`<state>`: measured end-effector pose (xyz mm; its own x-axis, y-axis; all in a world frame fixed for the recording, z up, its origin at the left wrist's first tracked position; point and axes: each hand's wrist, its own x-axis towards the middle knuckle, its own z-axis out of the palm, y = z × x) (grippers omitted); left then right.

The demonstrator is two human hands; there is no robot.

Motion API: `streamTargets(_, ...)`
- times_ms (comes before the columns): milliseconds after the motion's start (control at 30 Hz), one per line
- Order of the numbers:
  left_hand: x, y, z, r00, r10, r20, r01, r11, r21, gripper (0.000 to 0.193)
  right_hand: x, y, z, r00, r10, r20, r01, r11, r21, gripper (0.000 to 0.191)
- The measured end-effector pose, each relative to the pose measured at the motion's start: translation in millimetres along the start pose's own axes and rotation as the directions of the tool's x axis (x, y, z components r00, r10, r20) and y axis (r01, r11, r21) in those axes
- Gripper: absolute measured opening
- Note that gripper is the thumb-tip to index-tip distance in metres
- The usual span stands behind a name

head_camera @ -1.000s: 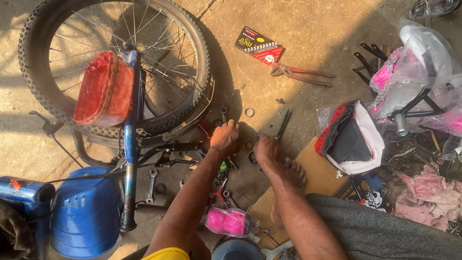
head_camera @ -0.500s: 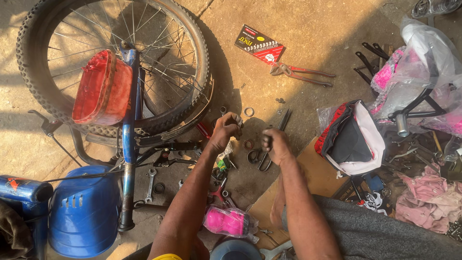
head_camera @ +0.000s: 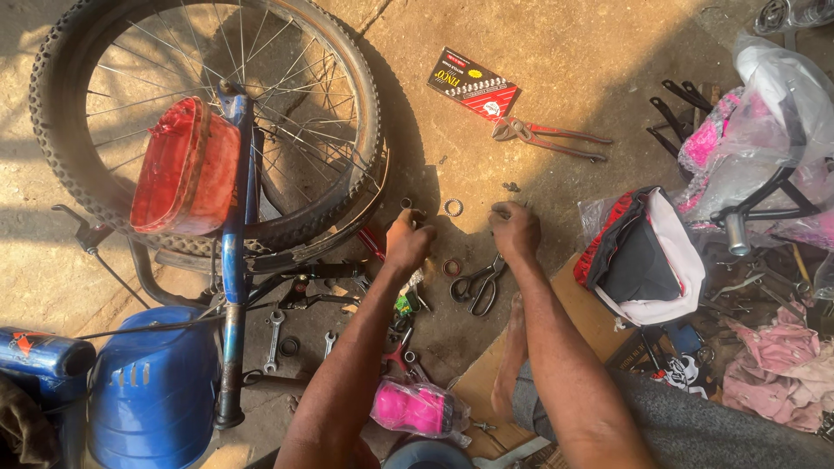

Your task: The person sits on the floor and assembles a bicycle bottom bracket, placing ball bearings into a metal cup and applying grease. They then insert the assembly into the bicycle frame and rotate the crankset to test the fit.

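My left hand (head_camera: 408, 241) is closed, fingers pinched around a small dark metal part at its tips, just beside the tyre of the bicycle wheel (head_camera: 347, 113). My right hand (head_camera: 515, 230) is curled over the ground to the right and pinches a small grey piece. Between the two hands a toothed metal ring (head_camera: 453, 207) lies on the concrete. A second ring, reddish (head_camera: 452, 267), lies below it. Black-handled scissors (head_camera: 476, 287) rest right under my right wrist.
Red-handled pliers (head_camera: 547, 136) and a red and black box (head_camera: 473, 84) lie farther out. Left are a blue bicycle frame (head_camera: 233, 260) with a red seat (head_camera: 187, 165), a blue bucket (head_camera: 152, 391) and wrenches (head_camera: 274, 328). Bags (head_camera: 647, 256) and a pink wrapped part (head_camera: 413, 408) crowd the right and near side.
Both hands have moved away from me across the ground, from beside the scissors toward the toothed ring. My right hand went from flat on the ground to curled and pinching.
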<state>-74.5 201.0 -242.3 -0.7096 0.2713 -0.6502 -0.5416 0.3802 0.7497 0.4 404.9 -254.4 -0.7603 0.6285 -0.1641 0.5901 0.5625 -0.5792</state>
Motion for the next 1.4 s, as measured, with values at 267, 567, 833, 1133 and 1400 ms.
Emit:
streamTargets(267, 3.0, -9.8, 12.0, 0.966, 0.257, -0.001, -0.228, 0.859, 0.459, 0.033, 10.9, -9.0, 7.9, 0.971, -0.238, 0.027, 0.238, 0.944, -0.228, 0.013)
streamTargets(567, -5.3, -4.6, 15.7, 0.848, 0.493, 0.195, -0.452, 0.48, 0.752, 0.042, 24.0, -9.0, 17.7, 0.954, -0.22, 0.202, 0.288, 0.856, -0.429, 0.02)
streamTargets(833, -18.7, -25.3, 24.4, 0.717, 0.548, 0.431, -0.674, 0.385, 0.63, 0.026, 35.1, -34.1, 27.9, 0.836, -0.146, 0.529, 0.53, 0.463, -0.71, 0.019)
streamTargets(1133, -17.5, -33.1, 40.2, 0.737, 0.522, 0.429, -0.65, 0.372, 0.663, 0.016, 27.0, -31.5, 18.6, 0.861, -0.207, 0.465, 0.496, 0.546, -0.675, 0.015)
streamTargets(1400, -37.5, 22.4, 16.4, 0.864, 0.5, 0.065, -0.489, 0.801, 0.344, 0.026, 16.0, -8.6, -32.0, 0.858, 0.217, 0.465, -0.511, 0.437, 0.74, 0.012)
